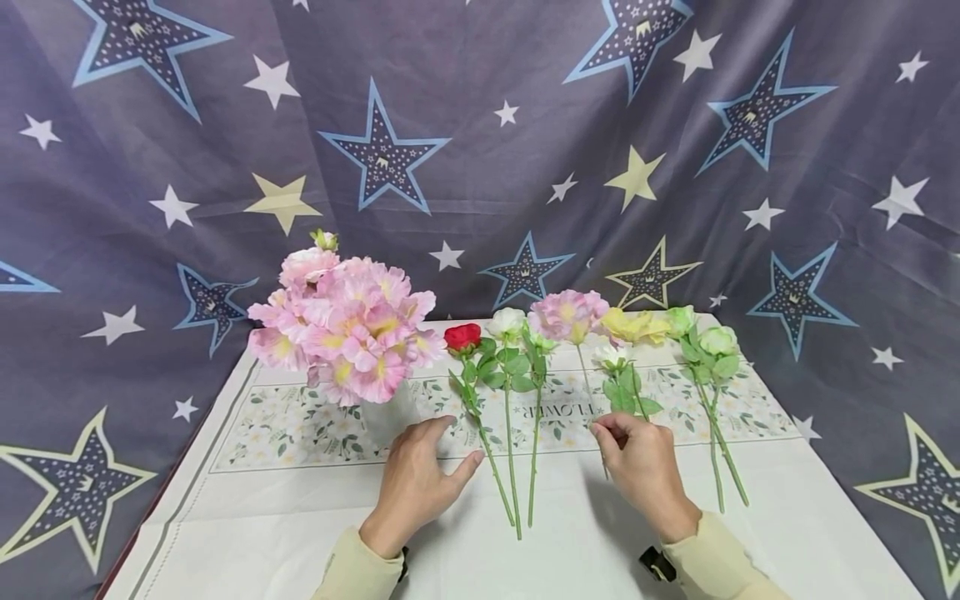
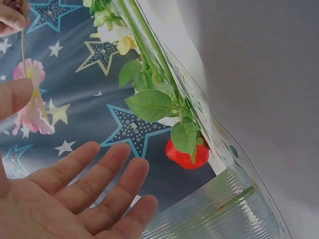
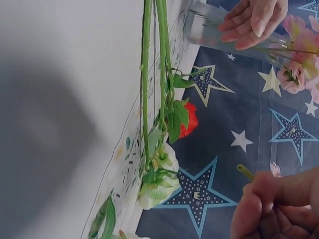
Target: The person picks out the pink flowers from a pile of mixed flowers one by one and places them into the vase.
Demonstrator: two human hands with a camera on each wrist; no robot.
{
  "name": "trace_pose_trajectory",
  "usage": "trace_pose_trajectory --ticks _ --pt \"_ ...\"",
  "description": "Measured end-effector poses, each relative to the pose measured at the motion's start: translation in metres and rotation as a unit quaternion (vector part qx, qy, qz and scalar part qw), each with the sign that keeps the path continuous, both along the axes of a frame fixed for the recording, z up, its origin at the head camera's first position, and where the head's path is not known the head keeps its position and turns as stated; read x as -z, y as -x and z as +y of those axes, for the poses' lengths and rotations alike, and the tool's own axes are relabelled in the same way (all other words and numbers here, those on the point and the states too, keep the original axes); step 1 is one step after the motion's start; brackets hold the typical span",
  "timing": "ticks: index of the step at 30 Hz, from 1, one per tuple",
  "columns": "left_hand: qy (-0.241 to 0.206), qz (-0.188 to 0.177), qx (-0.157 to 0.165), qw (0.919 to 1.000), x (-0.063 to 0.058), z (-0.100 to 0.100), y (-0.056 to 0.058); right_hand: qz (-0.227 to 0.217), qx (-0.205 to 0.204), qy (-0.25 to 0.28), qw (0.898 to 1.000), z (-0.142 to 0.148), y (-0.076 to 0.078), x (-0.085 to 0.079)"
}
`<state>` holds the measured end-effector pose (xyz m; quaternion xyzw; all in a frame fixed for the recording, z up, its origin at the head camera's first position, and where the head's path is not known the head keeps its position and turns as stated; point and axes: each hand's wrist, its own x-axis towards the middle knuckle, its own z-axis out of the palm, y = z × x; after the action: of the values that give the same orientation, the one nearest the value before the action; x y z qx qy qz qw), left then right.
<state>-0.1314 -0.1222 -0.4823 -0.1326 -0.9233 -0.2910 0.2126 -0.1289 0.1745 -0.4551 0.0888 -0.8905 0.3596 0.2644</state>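
My right hand (image 1: pixel 641 458) pinches the thin stem of a pink flower (image 1: pixel 570 315) between thumb and fingers. That flower is raised, its head farther from me than the hand; in the right wrist view the cut end of the stem (image 3: pixel 244 172) sticks out past the fingertips. My left hand (image 1: pixel 420 479) holds nothing, fingers spread, beside a clear ribbed glass vase (image 2: pixel 219 204). The vase, partly hidden in the head view, holds a full bunch of pink flowers (image 1: pixel 360 325). Between the hands lie a red rose (image 1: pixel 462 337), a white rose (image 1: pixel 507 322) and a pale green rose (image 1: pixel 542 342).
A yellow flower (image 1: pixel 636 326) and a white flower (image 1: pixel 613 358) lie beyond my right hand. Farther right are pale green roses (image 1: pixel 718 341) with crossed stems. A floral-printed band runs across the white tablecloth (image 1: pixel 285 517). Behind the table hangs a star-patterned curtain (image 1: pixel 480 150).
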Motion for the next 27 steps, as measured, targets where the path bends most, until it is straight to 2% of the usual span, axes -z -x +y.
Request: trace_pose_trajectory --ticks 17,27 --pt "-0.031 -0.02 0.009 0.9993 0.001 0.006 -0.001 0.031 -0.034 0.018 0.999 -0.021 -0.003 0.005" --pt "-0.046 -0.032 0.022 0.9982 0.001 0.01 -0.003 0.025 -0.058 0.037 0.997 -0.033 -0.005 0.004"
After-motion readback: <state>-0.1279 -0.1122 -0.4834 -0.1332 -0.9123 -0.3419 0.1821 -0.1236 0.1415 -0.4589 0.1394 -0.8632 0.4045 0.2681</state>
